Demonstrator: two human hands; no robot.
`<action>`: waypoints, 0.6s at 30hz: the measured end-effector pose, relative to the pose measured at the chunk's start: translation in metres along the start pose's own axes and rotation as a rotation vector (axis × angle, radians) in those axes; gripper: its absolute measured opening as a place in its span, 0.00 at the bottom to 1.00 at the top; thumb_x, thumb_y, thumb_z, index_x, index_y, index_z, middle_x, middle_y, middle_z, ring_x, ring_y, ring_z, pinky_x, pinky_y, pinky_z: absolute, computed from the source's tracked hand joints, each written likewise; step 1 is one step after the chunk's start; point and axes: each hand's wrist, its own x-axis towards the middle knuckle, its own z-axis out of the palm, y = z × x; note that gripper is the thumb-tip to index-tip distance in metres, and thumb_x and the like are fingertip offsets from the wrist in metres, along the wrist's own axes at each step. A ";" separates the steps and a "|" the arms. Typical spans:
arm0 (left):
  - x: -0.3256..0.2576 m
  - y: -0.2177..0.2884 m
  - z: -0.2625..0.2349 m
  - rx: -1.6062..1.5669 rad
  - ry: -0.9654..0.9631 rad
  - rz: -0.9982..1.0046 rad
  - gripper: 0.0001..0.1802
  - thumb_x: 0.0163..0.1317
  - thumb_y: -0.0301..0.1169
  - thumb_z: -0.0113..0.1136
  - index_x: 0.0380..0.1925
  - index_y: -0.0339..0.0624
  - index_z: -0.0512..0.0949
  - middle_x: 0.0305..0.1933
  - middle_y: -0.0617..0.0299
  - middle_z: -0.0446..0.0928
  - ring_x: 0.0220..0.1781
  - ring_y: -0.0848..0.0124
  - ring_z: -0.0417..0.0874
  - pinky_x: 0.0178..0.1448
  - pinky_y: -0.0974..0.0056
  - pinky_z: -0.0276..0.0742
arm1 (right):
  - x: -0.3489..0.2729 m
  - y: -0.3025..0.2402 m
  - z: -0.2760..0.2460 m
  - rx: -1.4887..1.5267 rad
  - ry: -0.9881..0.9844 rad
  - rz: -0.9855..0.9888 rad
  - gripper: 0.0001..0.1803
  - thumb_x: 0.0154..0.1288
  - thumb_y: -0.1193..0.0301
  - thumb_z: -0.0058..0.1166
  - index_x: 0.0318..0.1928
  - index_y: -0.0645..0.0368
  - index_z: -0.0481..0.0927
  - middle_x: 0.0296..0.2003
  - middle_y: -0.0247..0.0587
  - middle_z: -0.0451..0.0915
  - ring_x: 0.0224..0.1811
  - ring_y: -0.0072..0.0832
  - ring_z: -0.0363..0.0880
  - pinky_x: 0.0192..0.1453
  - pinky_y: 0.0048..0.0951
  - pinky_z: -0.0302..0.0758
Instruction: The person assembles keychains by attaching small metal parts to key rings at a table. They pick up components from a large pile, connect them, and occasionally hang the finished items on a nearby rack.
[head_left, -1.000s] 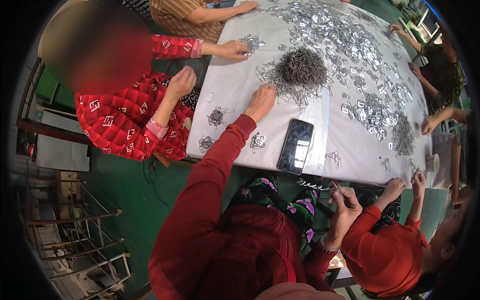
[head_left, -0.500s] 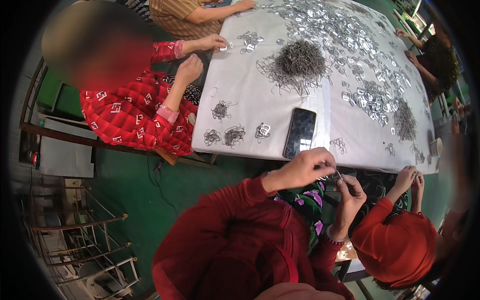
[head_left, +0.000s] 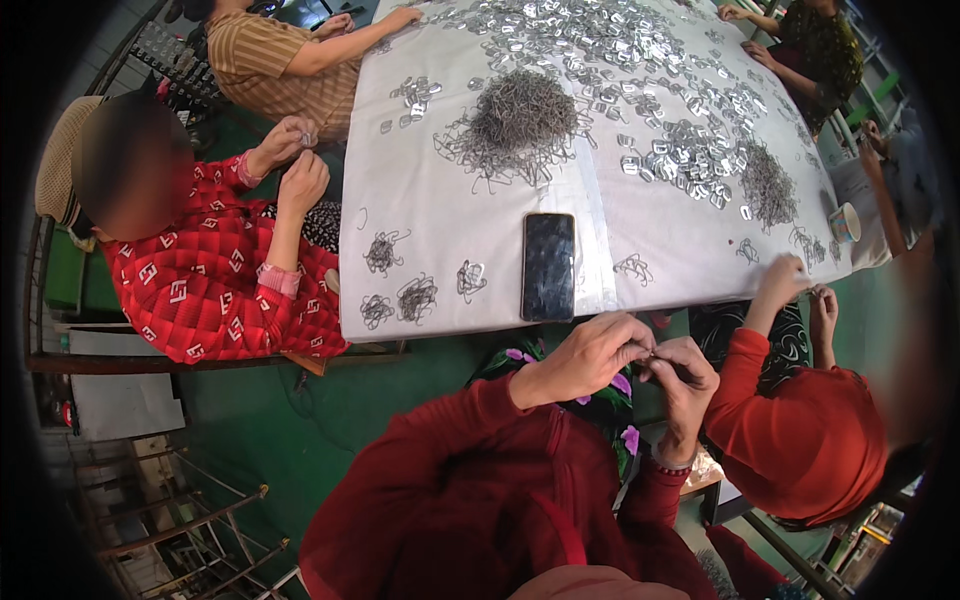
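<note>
In front of the table's near edge, my left hand [head_left: 600, 352] and my right hand [head_left: 685, 385] meet, fingertips nearly touching. Both are closed in a pinch on a small metal piece [head_left: 652, 352]; fingers cover most of it, so its exact shape is hidden. Just beyond my left hand lies a dark phone [head_left: 549, 267] on the white-covered table [head_left: 455, 225]. Small clusters of thin wire hooks [head_left: 417, 298] rest left of the phone, and another cluster [head_left: 633, 268] lies to its right. Farther back stands a big heap of wire hooks [head_left: 522, 110].
Many flat silver metal tabs [head_left: 690, 160] spread over the far and right table, beside another hook pile [head_left: 769, 188]. A paper cup [head_left: 845, 223] stands at the right edge. A person in patterned red [head_left: 210, 270] sits left; one in plain red [head_left: 800, 440] sits close at right.
My view has shifted, and my hands have come closer together, hiding more of the metal piece. The person at left has drawn their hands off the table; the right neighbour's hand has reached the table edge.
</note>
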 end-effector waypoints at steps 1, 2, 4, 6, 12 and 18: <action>0.001 0.000 -0.002 0.008 -0.010 -0.008 0.05 0.59 0.22 0.60 0.34 0.36 0.74 0.34 0.56 0.77 0.37 0.59 0.80 0.42 0.61 0.75 | 0.008 0.001 -0.006 0.041 0.000 0.017 0.05 0.54 0.87 0.56 0.34 0.71 0.80 0.30 0.42 0.78 0.27 0.25 0.76 0.32 0.21 0.73; 0.002 0.001 -0.003 -0.010 -0.023 -0.026 0.05 0.59 0.21 0.59 0.34 0.35 0.74 0.35 0.56 0.77 0.38 0.61 0.80 0.43 0.61 0.76 | 0.017 0.000 -0.011 0.081 0.003 0.032 0.04 0.57 0.85 0.55 0.34 0.72 0.79 0.30 0.43 0.78 0.26 0.26 0.76 0.31 0.22 0.73; 0.003 0.002 -0.003 -0.089 -0.020 -0.077 0.05 0.59 0.20 0.59 0.34 0.35 0.75 0.36 0.57 0.77 0.39 0.63 0.81 0.44 0.62 0.76 | 0.050 0.015 -0.017 -0.099 0.104 0.060 0.05 0.63 0.81 0.52 0.36 0.72 0.80 0.26 0.38 0.77 0.25 0.22 0.75 0.31 0.20 0.71; 0.003 0.000 -0.002 -0.093 -0.037 -0.083 0.05 0.59 0.20 0.60 0.34 0.35 0.74 0.36 0.57 0.77 0.40 0.65 0.80 0.44 0.63 0.76 | 0.101 0.036 -0.010 -0.167 0.147 0.060 0.08 0.64 0.80 0.52 0.42 0.71 0.80 0.29 0.36 0.79 0.28 0.19 0.75 0.33 0.20 0.72; -0.005 0.000 0.002 -0.147 -0.105 -0.036 0.07 0.56 0.20 0.63 0.34 0.36 0.75 0.37 0.57 0.78 0.40 0.63 0.79 0.45 0.62 0.76 | 0.247 0.126 0.001 -1.073 -0.016 -0.488 0.26 0.52 0.87 0.46 0.53 0.60 0.77 0.45 0.48 0.79 0.51 0.46 0.72 0.57 0.42 0.68; -0.013 -0.007 -0.005 -0.115 -0.077 -0.031 0.08 0.55 0.20 0.64 0.34 0.36 0.75 0.37 0.58 0.78 0.40 0.63 0.79 0.45 0.62 0.76 | 0.252 0.152 -0.001 -1.289 -0.094 -0.442 0.22 0.54 0.85 0.46 0.50 0.59 0.78 0.38 0.46 0.80 0.46 0.46 0.74 0.53 0.42 0.71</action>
